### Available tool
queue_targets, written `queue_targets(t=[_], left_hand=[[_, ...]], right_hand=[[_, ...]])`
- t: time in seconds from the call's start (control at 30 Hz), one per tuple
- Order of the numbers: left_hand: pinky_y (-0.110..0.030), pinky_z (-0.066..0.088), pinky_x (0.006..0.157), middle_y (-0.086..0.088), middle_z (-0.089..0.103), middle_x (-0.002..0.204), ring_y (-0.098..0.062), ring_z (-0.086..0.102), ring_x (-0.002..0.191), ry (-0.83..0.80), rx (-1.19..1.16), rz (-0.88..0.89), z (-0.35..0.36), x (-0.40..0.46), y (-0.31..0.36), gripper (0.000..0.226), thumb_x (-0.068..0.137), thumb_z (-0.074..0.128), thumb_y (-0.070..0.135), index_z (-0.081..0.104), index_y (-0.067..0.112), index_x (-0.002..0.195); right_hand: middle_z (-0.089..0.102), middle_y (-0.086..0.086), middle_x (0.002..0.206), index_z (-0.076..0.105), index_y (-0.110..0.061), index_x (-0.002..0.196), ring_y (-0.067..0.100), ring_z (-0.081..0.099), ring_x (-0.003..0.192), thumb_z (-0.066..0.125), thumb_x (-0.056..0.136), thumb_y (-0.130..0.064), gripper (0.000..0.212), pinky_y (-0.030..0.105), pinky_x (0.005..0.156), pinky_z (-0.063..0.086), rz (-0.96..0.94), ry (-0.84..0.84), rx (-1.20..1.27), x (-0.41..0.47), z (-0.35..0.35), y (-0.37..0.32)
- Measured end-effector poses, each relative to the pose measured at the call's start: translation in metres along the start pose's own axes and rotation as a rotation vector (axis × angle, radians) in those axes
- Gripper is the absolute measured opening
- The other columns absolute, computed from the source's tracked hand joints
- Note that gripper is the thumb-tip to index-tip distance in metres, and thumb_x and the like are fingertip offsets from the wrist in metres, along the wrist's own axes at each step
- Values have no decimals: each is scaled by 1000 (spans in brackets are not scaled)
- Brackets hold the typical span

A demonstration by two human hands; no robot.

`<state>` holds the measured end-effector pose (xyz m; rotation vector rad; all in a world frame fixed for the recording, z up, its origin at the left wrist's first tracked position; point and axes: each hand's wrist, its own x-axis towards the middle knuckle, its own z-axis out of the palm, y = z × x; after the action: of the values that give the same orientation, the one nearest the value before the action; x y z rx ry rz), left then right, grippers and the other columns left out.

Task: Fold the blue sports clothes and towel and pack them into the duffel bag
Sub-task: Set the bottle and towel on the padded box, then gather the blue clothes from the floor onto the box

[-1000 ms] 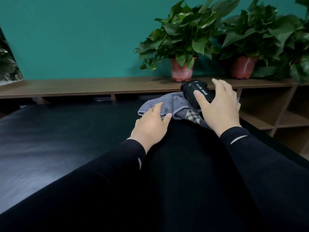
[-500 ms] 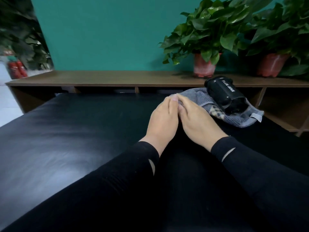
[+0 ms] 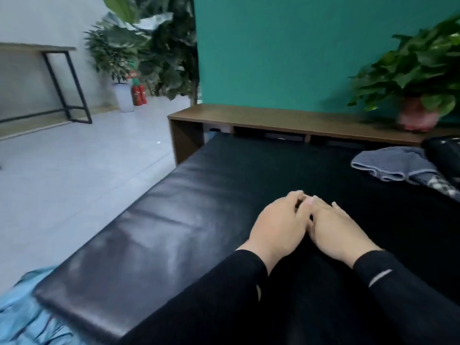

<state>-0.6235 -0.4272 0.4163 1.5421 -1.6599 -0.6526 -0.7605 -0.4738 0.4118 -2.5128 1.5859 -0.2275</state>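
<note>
My left hand (image 3: 278, 227) and my right hand (image 3: 341, 230) lie side by side, palms down, on a black surface, with their fingertips touching. Neither holds anything. A folded grey-blue towel (image 3: 393, 163) lies at the right, well beyond my hands. A black bottle (image 3: 445, 153) rests on it, cut off by the frame edge. Light blue fabric (image 3: 22, 312) shows blurred at the bottom left, beside the corner of the black padded bench (image 3: 149, 245). I cannot make out a duffel bag apart from the black surface under my hands.
A low wooden shelf (image 3: 273, 118) runs along the teal wall behind the bench, with a potted plant (image 3: 418, 70) on it. Grey floor lies to the left, with a metal-frame table (image 3: 62, 83), tall plants and red fire extinguishers (image 3: 138, 94).
My right hand has let go of the bottle and my left has left the towel. Both hands drew together. The view has swung left, bringing the floor and blue fabric into sight.
</note>
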Motion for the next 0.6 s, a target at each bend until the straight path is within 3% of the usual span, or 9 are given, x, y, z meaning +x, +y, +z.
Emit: queue_targets(t=[0.1,0.27,0.37,0.43,0.53,0.6], left_hand=[[-40,48,91,2,66,108,-18,58,103,61,123,-17,-48,-49,-35,33,101,35,46,58,25,114],[-45,48,93,-4,69,118,-24,62,108,203,335,-50,-164,-142,-109,48,102,27,55,56,25,125],[-44,49,89,-4,70,117,-26,62,107,337,372,-81,-229,-213,-149,40,104,31,49,57,25,124],[-43,49,88,0,69,116,-22,61,106,469,295,-132,-262,-263,-175,33,105,36,44,55,29,126],[-36,47,89,4,68,121,-18,60,109,616,186,-250,-300,-324,-220,31,106,37,43,49,39,135],[-33,44,94,4,64,132,-15,57,118,644,146,-394,-316,-348,-262,39,106,36,48,46,37,142]], right_hand=[[13,-12,167,12,-35,160,13,5,156,33,103,-27,62,43,127,8,-69,-39,-127,-9,23,-84],[4,-8,169,9,-35,160,16,0,157,22,99,-32,63,47,126,5,-213,-110,-88,-29,52,-242],[21,-8,163,22,-31,157,17,14,154,14,90,-36,67,45,125,14,-398,-114,-89,-48,74,-339],[42,-8,146,42,-30,144,17,36,141,29,95,-29,50,42,121,25,-540,-76,-82,-60,91,-401],[60,-9,127,58,-29,122,21,55,118,46,96,-18,31,40,109,40,-621,-121,220,-72,122,-479],[60,-10,129,60,-29,128,16,55,120,49,101,-19,31,33,103,43,-622,-221,383,-76,154,-513]])
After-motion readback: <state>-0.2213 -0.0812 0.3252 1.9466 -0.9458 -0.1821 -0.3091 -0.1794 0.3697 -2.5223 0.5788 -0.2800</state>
